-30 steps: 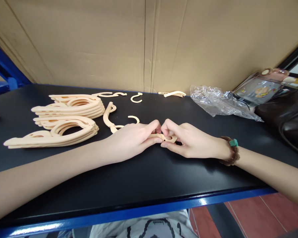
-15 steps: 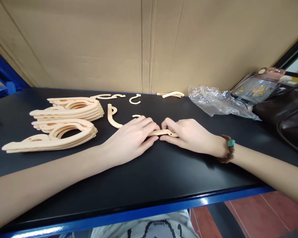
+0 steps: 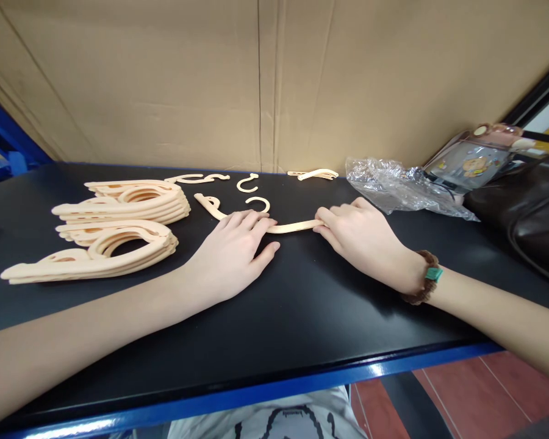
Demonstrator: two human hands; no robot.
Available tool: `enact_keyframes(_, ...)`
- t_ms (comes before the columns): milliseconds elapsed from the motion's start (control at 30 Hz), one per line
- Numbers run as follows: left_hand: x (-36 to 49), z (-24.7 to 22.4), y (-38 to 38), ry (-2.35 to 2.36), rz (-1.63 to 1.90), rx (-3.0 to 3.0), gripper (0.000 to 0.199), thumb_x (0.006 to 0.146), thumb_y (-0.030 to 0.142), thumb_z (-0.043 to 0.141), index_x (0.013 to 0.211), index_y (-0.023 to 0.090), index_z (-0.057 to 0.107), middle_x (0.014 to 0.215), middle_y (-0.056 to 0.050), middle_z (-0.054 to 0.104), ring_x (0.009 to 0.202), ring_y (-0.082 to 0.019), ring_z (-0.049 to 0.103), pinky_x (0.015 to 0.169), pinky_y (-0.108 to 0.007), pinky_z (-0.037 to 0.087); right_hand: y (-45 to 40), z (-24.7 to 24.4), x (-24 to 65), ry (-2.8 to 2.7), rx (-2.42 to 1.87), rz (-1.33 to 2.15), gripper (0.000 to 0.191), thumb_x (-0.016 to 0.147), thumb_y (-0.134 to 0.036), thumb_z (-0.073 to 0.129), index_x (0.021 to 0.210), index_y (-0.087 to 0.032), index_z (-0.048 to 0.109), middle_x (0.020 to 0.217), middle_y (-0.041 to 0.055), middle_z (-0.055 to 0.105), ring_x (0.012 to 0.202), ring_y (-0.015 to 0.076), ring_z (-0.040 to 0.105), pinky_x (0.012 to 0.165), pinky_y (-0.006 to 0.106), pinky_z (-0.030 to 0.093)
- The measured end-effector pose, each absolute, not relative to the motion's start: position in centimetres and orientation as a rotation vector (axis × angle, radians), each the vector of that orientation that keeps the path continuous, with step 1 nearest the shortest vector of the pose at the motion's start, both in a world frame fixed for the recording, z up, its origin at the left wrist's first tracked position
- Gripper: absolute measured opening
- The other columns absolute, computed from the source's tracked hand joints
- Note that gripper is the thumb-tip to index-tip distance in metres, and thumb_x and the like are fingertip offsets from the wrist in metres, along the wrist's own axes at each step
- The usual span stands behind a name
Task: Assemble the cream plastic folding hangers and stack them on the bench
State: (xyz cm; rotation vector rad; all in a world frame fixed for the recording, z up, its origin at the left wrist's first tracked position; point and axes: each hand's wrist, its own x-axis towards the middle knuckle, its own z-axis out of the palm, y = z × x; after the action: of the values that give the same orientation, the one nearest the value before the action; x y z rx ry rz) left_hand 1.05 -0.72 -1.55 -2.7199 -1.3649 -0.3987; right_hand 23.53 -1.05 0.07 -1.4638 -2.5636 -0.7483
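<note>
A cream plastic folding clothes hanger (image 3: 295, 227) lies with both arms spread wide, its hook curving up behind my fingers. My left hand (image 3: 232, 259) presses over its middle, fingers bent across it and thumb apart on the near side; the joint is hidden underneath. The tip of the right arm is pinched between thumb and fingers of my right hand (image 3: 363, 244), which wears a brown bracelet (image 3: 423, 277). Just beyond the hanger, a loose cream hook (image 3: 247, 183) rests on the black table (image 3: 274, 341).
Folded hangers form two stacks (image 3: 119, 250) at the left. More hanger pieces (image 3: 199, 178) lie along the back, with another piece (image 3: 318, 174) farther right. Crumpled clear plastic (image 3: 393, 183), a printed pouch (image 3: 473, 161) and a dark bag (image 3: 526, 207) crowd the right side.
My right hand has moved right and away from me, swinging the hanger's right arm outward. The hook now shows fully, and my left hand has shifted slightly left, its thumb opening out.
</note>
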Motion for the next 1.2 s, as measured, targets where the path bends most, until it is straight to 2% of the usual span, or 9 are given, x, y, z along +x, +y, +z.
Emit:
enact_keyframes(100, 1.1, -1.4, -0.9, -1.419, -0.339, -2.649, 0.048, 0.096, 0.041, 0.034, 0.128, 0.01, 0.051, 0.136, -0.014, 0.051, 0.124, -0.029, 0.044, 0.105, -0.045, 0.034, -1.5, 0.0, 23.3, -2.599, -1.506, -0.742, 0.027, 0.098, -0.025, 0.034, 0.085, -0.015, 0.055, 0.068, 0.0064, 0.061, 0.058, 0.0186, 0.052, 0.062, 0.032, 0.025)
enact_keyframes(233, 1.0, -1.2, -0.5, -1.43, -0.3, -2.585, 0.051, 0.095, 0.044, 0.036, 0.125, 0.007, 0.054, 0.13, -0.016, 0.055, 0.121, -0.031, 0.047, 0.102, -0.047, 0.037, -1.6, -0.2, 23.2, -2.568, -1.521, -0.764, 0.028, 0.098, -0.028, 0.033, 0.087, -0.015, 0.056, 0.076, 0.0091, 0.062, 0.067, 0.0205, 0.056, 0.059, 0.032, 0.024)
enact_keyframes(433, 0.6, -1.5, 0.4, -1.377, -0.328, -2.526, 0.047, 0.095, 0.041, 0.035, 0.122, 0.009, 0.057, 0.124, -0.013, 0.059, 0.117, -0.03, 0.049, 0.101, -0.045, 0.039, -1.7, -0.2, 23.2, -2.531, -1.6, -0.766, 0.032, 0.099, -0.034, 0.033, 0.086, -0.016, 0.056, 0.082, 0.0084, 0.061, 0.074, 0.0208, 0.057, 0.056, 0.03, 0.025)
enact_keyframes(633, 0.6, -1.7, 0.5, -1.302, -0.284, -2.51, 0.046, 0.097, 0.035, 0.031, 0.122, 0.006, 0.057, 0.121, -0.014, 0.061, 0.116, -0.03, 0.05, 0.1, -0.043, 0.039, -1.1, -0.7, 23.3, -2.568, -1.468, -0.687, 0.028, 0.099, -0.029, 0.033, 0.103, -0.014, 0.056, 0.098, 0.0097, 0.06, 0.083, 0.0203, 0.056, 0.067, 0.03, 0.036)
enact_keyframes(767, 0.5, -1.7, 0.4, -1.296, -0.321, -2.508, 0.047, 0.096, 0.036, 0.032, 0.121, 0.005, 0.057, 0.118, -0.015, 0.062, 0.115, -0.03, 0.051, 0.099, -0.042, 0.041, -0.6, -0.8, 23.2, -2.643, -1.266, -0.559, 0.025, 0.098, -0.029, 0.038, 0.104, -0.014, 0.057, 0.102, 0.0079, 0.06, 0.087, 0.0199, 0.056, 0.078, 0.031, 0.04)
enact_keyframes(933, 0.5, -1.8, 0.2, -1.323, -0.385, -2.526, 0.047, 0.095, 0.035, 0.034, 0.125, 0.003, 0.052, 0.124, -0.016, 0.058, 0.117, -0.03, 0.05, 0.099, -0.042, 0.041, -0.6, -1.0, 23.1, -2.602, -1.194, -0.49, 0.026, 0.097, -0.03, 0.043, 0.113, -0.013, 0.056, 0.105, 0.0072, 0.062, 0.092, 0.0209, 0.056, 0.083, 0.033, 0.041)
enact_keyframes(1100, 0.6, -1.7, 0.0, -1.325, -0.46, -2.524, 0.053, 0.093, 0.034, 0.041, 0.138, 0.006, 0.038, 0.133, -0.014, 0.052, 0.118, -0.029, 0.05, 0.097, -0.041, 0.043, -0.6, -1.2, 23.1, -2.602, -1.223, -0.551, 0.034, 0.098, -0.023, 0.038, 0.126, -0.008, 0.051, 0.11, 0.011, 0.062, 0.098, 0.0232, 0.056, 0.085, 0.035, 0.041)
enact_keyframes(1200, 0.5, -1.7, 0.1, -1.308, -0.403, -2.55, 0.042, 0.094, 0.034, 0.041, 0.128, 0.012, 0.051, 0.13, -0.012, 0.054, 0.116, -0.029, 0.05, 0.096, -0.043, 0.043, -0.7, -1.1, 23.1, -2.651, -1.225, -0.586, 0.031, 0.097, -0.016, 0.036, 0.122, -0.012, 0.055, 0.105, 0.0086, 0.062, 0.093, 0.0221, 0.055, 0.082, 0.034, 0.04)
